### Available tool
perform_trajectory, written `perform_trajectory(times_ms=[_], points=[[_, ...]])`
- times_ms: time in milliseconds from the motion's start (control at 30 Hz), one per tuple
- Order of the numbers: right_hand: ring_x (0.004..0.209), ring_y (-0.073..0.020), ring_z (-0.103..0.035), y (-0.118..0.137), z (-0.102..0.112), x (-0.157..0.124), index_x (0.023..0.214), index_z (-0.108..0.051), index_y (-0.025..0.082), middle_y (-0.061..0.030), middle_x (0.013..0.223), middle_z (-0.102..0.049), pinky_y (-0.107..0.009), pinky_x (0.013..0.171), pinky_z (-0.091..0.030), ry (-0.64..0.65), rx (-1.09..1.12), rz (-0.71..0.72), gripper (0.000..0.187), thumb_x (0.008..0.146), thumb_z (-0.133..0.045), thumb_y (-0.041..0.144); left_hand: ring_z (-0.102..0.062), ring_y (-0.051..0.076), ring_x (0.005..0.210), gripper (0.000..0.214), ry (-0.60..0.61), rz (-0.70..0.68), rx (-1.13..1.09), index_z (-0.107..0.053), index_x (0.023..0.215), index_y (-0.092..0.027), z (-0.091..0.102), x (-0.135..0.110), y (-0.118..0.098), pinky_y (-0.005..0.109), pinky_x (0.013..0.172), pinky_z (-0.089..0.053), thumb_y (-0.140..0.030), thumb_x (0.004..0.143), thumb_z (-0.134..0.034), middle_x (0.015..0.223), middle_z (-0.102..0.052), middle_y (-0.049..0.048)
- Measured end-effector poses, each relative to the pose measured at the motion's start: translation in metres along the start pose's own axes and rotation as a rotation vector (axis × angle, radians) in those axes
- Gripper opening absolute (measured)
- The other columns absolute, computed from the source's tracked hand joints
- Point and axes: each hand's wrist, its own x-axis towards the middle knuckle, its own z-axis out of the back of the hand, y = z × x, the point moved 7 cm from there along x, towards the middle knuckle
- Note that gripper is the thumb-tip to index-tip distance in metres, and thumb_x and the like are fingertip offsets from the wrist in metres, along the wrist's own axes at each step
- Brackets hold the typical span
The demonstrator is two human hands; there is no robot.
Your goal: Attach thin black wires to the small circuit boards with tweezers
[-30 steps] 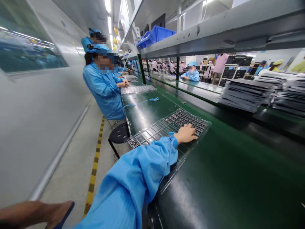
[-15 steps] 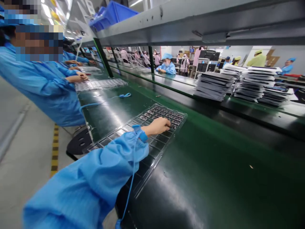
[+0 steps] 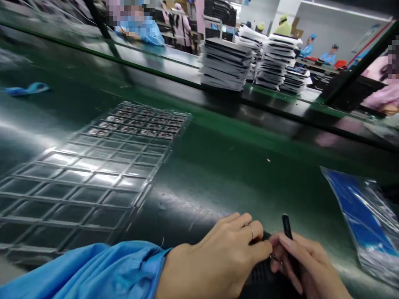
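Observation:
My left hand [image 3: 215, 253], with a ring on one finger and a blue sleeve behind it, is closed, its fingers bent over a dark ridged object [image 3: 260, 276] at the bottom. What its fingertips grip is hidden. Close beside it, my right hand [image 3: 311, 257] is closed around a slim black pen-like tool [image 3: 286, 226], whose end sticks up above the fingers. A small shiny metal piece [image 3: 275, 259] shows between the two hands; I cannot tell which hand holds it. To the left lies a clear compartment tray [image 3: 137, 195], small metallic parts [image 3: 149, 133] filling its far rows.
A blue sheet in a clear plastic bag [image 3: 364, 211] lies at the right on the green tabletop [image 3: 224, 166]. Stacks of dark and white sheets [image 3: 226, 64] stand on the far ledge. A blue strap [image 3: 33, 88] is at the left. People work in the background.
The view has swung right and down. My left hand has left the tray's filled rows and is now at the near edge beside my right hand, which has come into view with the black tool.

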Motion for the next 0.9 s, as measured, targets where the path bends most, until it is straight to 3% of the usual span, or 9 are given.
perform_trajectory(times_ms=[100,200,300,367,400,467,567,700,900], points=[[0.038,-0.0026,-0.035,0.002,-0.012,0.0,0.075,-0.062,0.011,-0.0034,0.055,-0.058,-0.016,0.044,-0.023,0.09,0.125,-0.055,0.03,0.075,-0.062,0.042,-0.051,0.019,0.077,0.027,-0.174,-0.182,0.067,-0.059,0.093,-0.009,-0.004,0.002,-0.007,0.035,0.078,-0.045,-0.007,0.087,-0.032,0.087,-0.061,0.0071],[0.036,-0.0008,-0.035,0.0,-0.014,-0.002,0.075,-0.06,0.011,-0.0038,0.057,-0.06,-0.014,0.044,-0.025,0.126,0.248,-0.069,0.021,0.071,-0.066,0.03,-0.052,0.021,0.093,0.029,-0.258,-0.228,0.098,-0.056,0.104,-0.008,-0.004,-0.002,-0.005,0.038,0.093,-0.038,-0.009,0.089,-0.031,0.1,-0.061,0.0081],[0.035,0.0001,-0.034,0.002,-0.01,-0.004,0.07,-0.058,0.011,-0.0027,0.055,-0.059,-0.014,0.042,-0.024,0.047,0.302,-0.028,0.019,0.067,-0.068,0.026,-0.049,0.022,0.105,0.03,-0.379,-0.132,0.088,-0.052,0.111,-0.009,0.004,-0.006,0.004,0.036,0.094,-0.038,-0.006,0.087,-0.034,0.114,-0.055,0.0115],[0.035,-0.0002,-0.033,0.005,-0.007,-0.006,0.068,-0.059,0.011,-0.0019,0.054,-0.057,-0.013,0.039,-0.02,-0.067,0.262,0.021,0.02,0.066,-0.069,0.028,-0.055,0.018,0.094,0.026,-0.463,0.033,-0.059,-0.054,0.106,-0.011,0.012,-0.008,0.017,0.029,0.082,-0.044,-0.007,0.086,-0.038,0.103,-0.059,0.0103],[0.036,-0.0004,-0.033,0.007,-0.005,-0.007,0.067,-0.06,0.011,-0.0015,0.053,-0.056,-0.013,0.038,-0.019,-0.136,0.236,0.051,0.02,0.066,-0.07,0.029,-0.057,0.016,0.083,0.022,-0.44,0.148,-0.196,-0.057,0.1,-0.013,0.011,-0.007,0.026,0.025,0.073,-0.046,-0.009,0.086,-0.042,0.093,-0.062,0.0071],[0.037,-0.0009,-0.033,0.011,-0.002,-0.011,0.066,-0.062,0.012,-0.0009,0.054,-0.055,-0.011,0.037,-0.019,-0.26,0.194,0.105,0.019,0.064,-0.07,0.029,-0.055,0.011,0.065,0.014,-0.277,0.399,-0.563,-0.062,0.085,-0.016,-0.005,-0.005,0.042,0.02,0.059,-0.044,-0.018,0.086,-0.048,0.072,-0.061,0.0005],[0.039,-0.0019,-0.034,0.012,-0.005,-0.015,0.064,-0.063,0.013,-0.0009,0.053,-0.055,-0.011,0.036,-0.022,-0.321,0.139,0.132,0.019,0.061,-0.07,0.031,-0.055,0.012,0.064,0.016,-0.057,0.668,-1.027,-0.064,0.076,-0.016,-0.032,-0.005,0.047,0.02,0.058,-0.042,-0.028,0.08,-0.055,0.068,-0.059,-0.0005],[0.039,-0.0031,-0.035,0.009,-0.01,-0.014,0.063,-0.062,0.013,-0.0013,0.053,-0.054,-0.012,0.035,-0.023,-0.272,0.061,0.123,0.022,0.063,-0.069,0.034,-0.054,0.014,0.069,0.018,-0.057,0.763,-1.241,-0.063,0.08,-0.013,-0.04,-0.005,0.045,0.022,0.062,-0.042,-0.029,0.075,-0.057,0.072,-0.059,0.0013],[0.042,-0.0035,-0.036,0.011,-0.008,-0.013,0.073,-0.064,0.015,0.0005,0.055,-0.052,-0.012,0.037,-0.023,-0.235,0.058,0.086,0.025,0.066,-0.069,0.038,-0.049,0.011,0.063,0.018,0.04,0.747,-1.26,-0.063,0.079,-0.012,-0.043,-0.007,0.04,0.022,0.06,-0.038,-0.027,0.078,-0.053,0.07,-0.057,0.0008]])
